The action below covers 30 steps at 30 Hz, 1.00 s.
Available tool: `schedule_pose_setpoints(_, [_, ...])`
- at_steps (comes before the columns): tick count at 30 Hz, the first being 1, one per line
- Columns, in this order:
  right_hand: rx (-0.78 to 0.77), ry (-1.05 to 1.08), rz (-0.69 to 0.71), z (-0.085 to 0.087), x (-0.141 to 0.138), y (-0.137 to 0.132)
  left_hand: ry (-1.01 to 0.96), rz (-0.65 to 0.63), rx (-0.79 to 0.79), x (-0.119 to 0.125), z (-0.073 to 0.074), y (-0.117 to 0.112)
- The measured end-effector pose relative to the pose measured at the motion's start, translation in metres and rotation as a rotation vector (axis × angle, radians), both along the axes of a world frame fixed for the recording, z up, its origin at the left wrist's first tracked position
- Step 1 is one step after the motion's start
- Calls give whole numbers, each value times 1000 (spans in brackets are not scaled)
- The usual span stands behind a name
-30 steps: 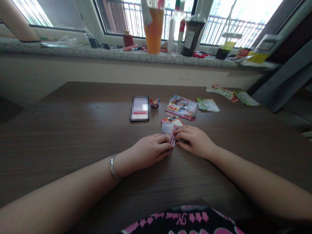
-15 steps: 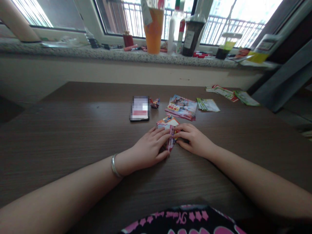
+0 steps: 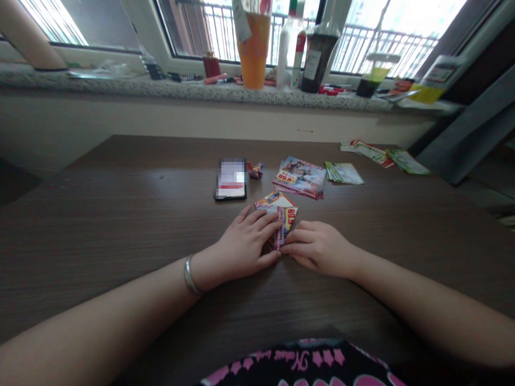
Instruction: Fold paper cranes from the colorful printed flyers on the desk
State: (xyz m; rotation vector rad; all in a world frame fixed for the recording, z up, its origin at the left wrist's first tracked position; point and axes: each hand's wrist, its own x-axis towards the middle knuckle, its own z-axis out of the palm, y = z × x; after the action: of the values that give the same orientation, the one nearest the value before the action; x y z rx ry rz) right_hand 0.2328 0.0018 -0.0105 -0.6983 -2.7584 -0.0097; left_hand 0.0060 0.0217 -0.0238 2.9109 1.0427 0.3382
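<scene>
A folded printed flyer (image 3: pixel 287 219), colourful with yellow and red figures, lies on the table before me. My left hand (image 3: pixel 247 241) rests palm-down over its left side, fingers stretched out and covering part of the print. At its lower right corner, my right hand (image 3: pixel 316 247) has the fingers drawn together, the tips at the paper's edge near my left thumb. Just beyond my fingers, the flyer's top part shows an orange and white area. Behind it lies a stack of similar flyers (image 3: pixel 301 177) with a price on the front.
A phone (image 3: pixel 230 179) with a blurred screen lies left of the stack, beside a small folded paper piece (image 3: pixel 255 170). Green-and-white papers (image 3: pixel 344 173) and more folded strips (image 3: pixel 372 154) are at the back right. Drinks and bottles stand on the stone windowsill (image 3: pixel 225 92).
My right hand has slid down along the flyer's right edge to its lower corner, and its fingers have drawn together. More of the folded flap shows. My left hand has barely moved.
</scene>
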Motion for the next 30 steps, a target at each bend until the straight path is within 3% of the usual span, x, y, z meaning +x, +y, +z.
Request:
schedule_pose_setpoints(16, [110, -149, -306, -1, 2, 2, 9, -42, -6, 2, 7, 1])
schedule_pose_setpoints(30, [134, -208, -477, -2, 3, 5, -19, -57, -55, 0, 3, 1])
